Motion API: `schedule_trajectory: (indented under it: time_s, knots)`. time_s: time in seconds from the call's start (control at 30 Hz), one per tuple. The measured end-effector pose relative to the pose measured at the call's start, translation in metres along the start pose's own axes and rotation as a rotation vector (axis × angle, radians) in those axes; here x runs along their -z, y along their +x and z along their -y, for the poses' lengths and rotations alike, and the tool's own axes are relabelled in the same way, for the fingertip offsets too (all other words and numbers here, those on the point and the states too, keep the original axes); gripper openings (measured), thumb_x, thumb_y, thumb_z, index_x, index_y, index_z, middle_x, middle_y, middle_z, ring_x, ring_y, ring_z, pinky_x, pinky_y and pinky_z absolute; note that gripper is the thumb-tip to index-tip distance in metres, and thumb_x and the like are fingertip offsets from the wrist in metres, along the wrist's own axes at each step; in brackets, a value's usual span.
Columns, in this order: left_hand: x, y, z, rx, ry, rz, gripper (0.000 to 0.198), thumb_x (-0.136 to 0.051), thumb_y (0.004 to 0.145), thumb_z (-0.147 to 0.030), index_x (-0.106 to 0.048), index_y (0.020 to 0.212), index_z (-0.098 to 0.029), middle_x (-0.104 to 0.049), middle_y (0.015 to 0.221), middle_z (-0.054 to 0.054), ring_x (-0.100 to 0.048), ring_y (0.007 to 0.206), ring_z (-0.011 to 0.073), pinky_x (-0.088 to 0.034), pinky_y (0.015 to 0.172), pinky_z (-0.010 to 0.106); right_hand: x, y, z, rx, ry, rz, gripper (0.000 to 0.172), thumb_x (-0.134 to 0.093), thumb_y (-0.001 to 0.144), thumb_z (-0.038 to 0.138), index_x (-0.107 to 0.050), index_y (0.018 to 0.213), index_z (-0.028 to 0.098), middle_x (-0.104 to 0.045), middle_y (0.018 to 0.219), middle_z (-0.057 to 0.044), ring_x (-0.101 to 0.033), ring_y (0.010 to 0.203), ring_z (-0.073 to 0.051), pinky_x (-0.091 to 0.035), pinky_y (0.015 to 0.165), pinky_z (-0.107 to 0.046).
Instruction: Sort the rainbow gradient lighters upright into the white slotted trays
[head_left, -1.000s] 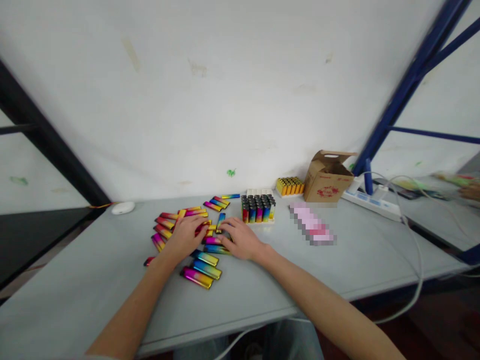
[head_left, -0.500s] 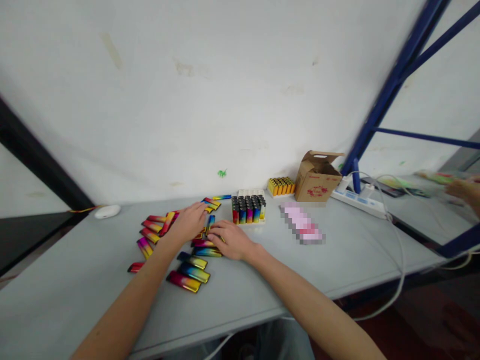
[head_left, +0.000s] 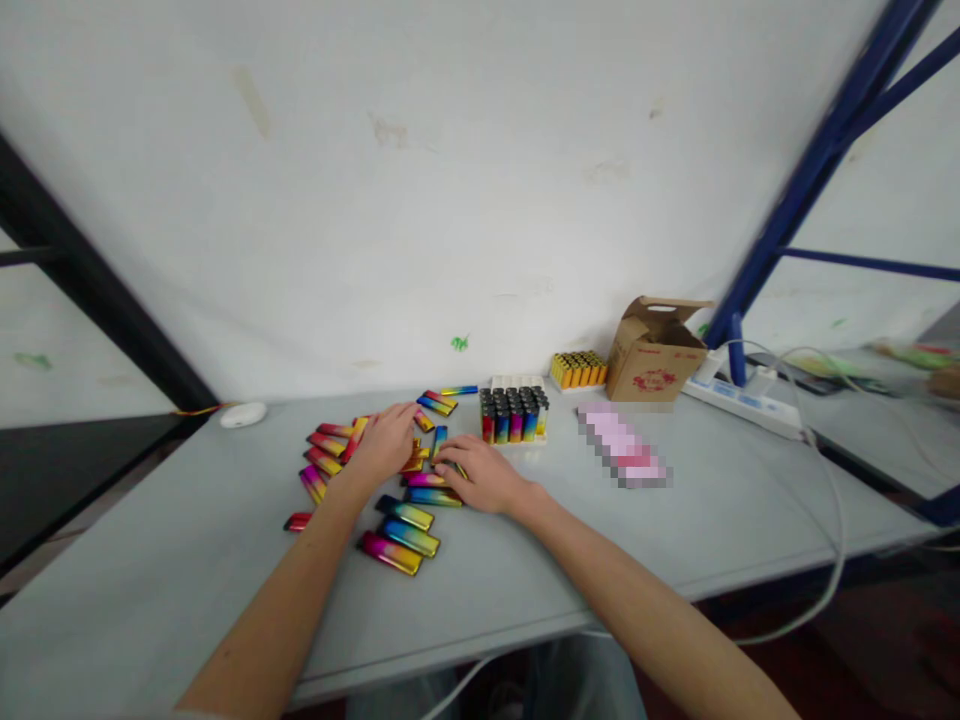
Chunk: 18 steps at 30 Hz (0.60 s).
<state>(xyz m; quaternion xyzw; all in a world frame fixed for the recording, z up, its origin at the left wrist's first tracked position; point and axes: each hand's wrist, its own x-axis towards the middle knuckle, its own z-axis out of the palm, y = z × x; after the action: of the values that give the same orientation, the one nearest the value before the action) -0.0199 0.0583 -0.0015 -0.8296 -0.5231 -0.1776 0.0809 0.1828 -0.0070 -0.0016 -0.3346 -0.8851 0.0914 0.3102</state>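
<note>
Loose shiny lighters (head_left: 391,552) in red, magenta, blue and yellow lie scattered on the grey table. My left hand (head_left: 386,440) is over the pile, its fingers curled down and closed; whatever is in them is hidden. Close by on the right, my right hand (head_left: 484,475) has bent fingers and thumb around a lighter (head_left: 460,469), whose yellow end shows between them. A blue lighter (head_left: 439,442) lies near its fingertips. Just beyond my right hand, a white tray (head_left: 544,440) holds upright lighters (head_left: 515,420) with black tops.
At the back stand a tray of yellow lighters (head_left: 579,370) and an open cardboard box (head_left: 654,365). A blurred pink item (head_left: 622,447) lies to the right. A power strip (head_left: 750,405) with white cables runs beside a blue frame (head_left: 795,190). At left sits a white oval object (head_left: 243,415).
The whole view has shifted slightly, so everything sits further right. My left hand's fingers look more curled. My right hand stays in the same place among the lighters.
</note>
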Motion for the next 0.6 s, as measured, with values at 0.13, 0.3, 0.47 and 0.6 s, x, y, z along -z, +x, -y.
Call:
schedule_trajectory:
  time_s: [0.13, 0.3, 0.47, 0.6]
  knots:
    - [-0.003, 0.001, 0.015, 0.067, 0.015, -0.05, 0.041, -0.033, 0.089, -0.02, -0.061, 0.117, -0.014, -0.063, 0.124, 0.014, -0.055, 0.118, 0.0244, -0.041, 0.104, 0.041, -0.001, 0.0, -0.001, -0.016, 0.018, 0.002, 0.02, -0.05, 0.094, 0.023, -0.067, 0.099, 0.015, -0.067, 0.105, -0.009, -0.058, 0.1, -0.019, -0.045, 0.09, -0.031]
    - [-0.002, 0.002, 0.027, 0.062, -0.024, -0.082, 0.039, -0.033, 0.088, -0.024, -0.065, 0.107, -0.011, -0.064, 0.119, 0.017, -0.056, 0.115, 0.027, -0.041, 0.104, 0.042, 0.0, -0.001, -0.002, -0.005, 0.031, 0.0, 0.018, -0.052, 0.092, 0.022, -0.067, 0.099, 0.016, -0.067, 0.103, -0.009, -0.058, 0.101, -0.019, -0.045, 0.091, -0.032]
    - [0.002, 0.002, 0.03, 0.055, -0.061, -0.083, 0.037, -0.036, 0.086, -0.029, -0.066, 0.102, -0.014, -0.066, 0.11, 0.014, -0.059, 0.106, 0.0267, -0.044, 0.1, 0.042, 0.001, -0.001, -0.001, -0.016, 0.033, 0.002, 0.016, -0.055, 0.09, 0.021, -0.067, 0.101, 0.017, -0.067, 0.104, -0.008, -0.058, 0.101, -0.019, -0.044, 0.092, -0.032]
    - [0.007, 0.001, 0.038, 0.144, -0.059, -0.123, 0.042, -0.037, 0.086, -0.035, -0.065, 0.107, -0.013, -0.064, 0.117, 0.016, -0.056, 0.114, 0.0274, -0.041, 0.104, 0.041, 0.001, -0.001, -0.001, -0.013, 0.046, 0.003, 0.016, -0.055, 0.09, 0.02, -0.066, 0.101, 0.016, -0.067, 0.104, -0.009, -0.058, 0.101, -0.02, -0.044, 0.091, -0.033]
